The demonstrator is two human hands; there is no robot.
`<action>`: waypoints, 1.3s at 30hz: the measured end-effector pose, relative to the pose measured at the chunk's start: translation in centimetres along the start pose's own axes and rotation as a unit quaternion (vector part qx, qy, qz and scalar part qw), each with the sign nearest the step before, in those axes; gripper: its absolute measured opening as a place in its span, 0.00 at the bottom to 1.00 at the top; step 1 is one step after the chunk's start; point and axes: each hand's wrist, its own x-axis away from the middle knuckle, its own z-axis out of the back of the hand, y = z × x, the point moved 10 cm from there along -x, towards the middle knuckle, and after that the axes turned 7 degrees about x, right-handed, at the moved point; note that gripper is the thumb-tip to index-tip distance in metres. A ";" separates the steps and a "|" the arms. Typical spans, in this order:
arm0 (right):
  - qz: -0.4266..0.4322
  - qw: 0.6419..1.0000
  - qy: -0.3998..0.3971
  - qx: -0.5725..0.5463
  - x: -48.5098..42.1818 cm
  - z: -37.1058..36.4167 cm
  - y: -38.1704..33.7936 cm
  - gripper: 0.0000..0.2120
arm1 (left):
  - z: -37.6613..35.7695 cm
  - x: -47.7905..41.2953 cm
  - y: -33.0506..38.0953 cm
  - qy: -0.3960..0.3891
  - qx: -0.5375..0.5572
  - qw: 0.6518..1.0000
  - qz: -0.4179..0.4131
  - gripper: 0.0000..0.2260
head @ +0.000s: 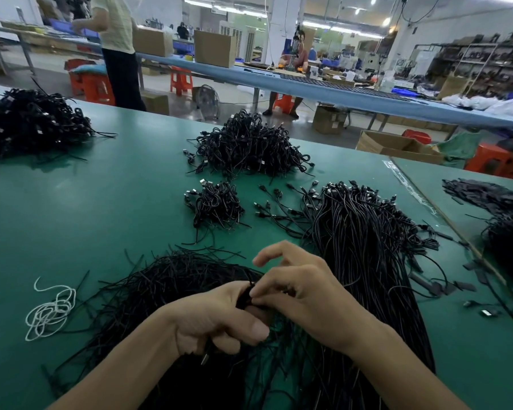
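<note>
Left hand (pixel 216 318) fingers curled round black cable bundle (pixel 244 296), right hand (pixel 305 294) fingers pinching it, green table (pixel 101 202)

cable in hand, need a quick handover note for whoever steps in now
Left hand grips a folded cable; right hand pinches its top.
Loose ties lie under the hands, straight cables to the right.
Done: coiled cables in a small pile and a big pile further back.
Left: finish this one, then the straight cables.
</note>
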 end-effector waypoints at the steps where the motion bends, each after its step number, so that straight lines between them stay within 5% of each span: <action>1: 0.007 1.000 -0.020 0.014 0.1 -0.3 -0.3 0.02 | 0.0 -0.1 -0.2 0.005 -0.035 0.999 0.006 0.16; 9: 0.029 0.991 -0.102 0.086 0.2 -1.1 -2.0 0.04 | 0.4 -0.6 -1.6 0.043 -0.097 0.992 0.065 0.10; 16: -0.031 0.994 -0.094 0.040 0.1 -1.0 -0.3 0.05 | 0.7 -0.7 -0.9 0.069 -0.141 0.986 0.058 0.09; 24: -0.034 0.999 -0.031 0.014 0.3 0.5 0.4 0.05 | -1.7 -0.6 -0.7 -0.078 0.181 0.980 0.038 0.06; 31: -0.004 1.000 0.023 0.016 0.6 1.7 0.1 0.04 | -0.5 -0.9 0.2 -0.073 0.197 0.977 -0.037 0.06; 36: 0.027 0.999 0.020 0.041 0.6 1.7 -0.7 0.03 | -0.1 -0.9 -0.4 -0.063 0.256 0.964 -0.022 0.05; 39: 0.023 0.998 -0.007 0.061 0.6 1.2 -0.8 0.03 | 0.4 -0.8 -0.8 -0.026 0.193 0.981 -0.011 0.05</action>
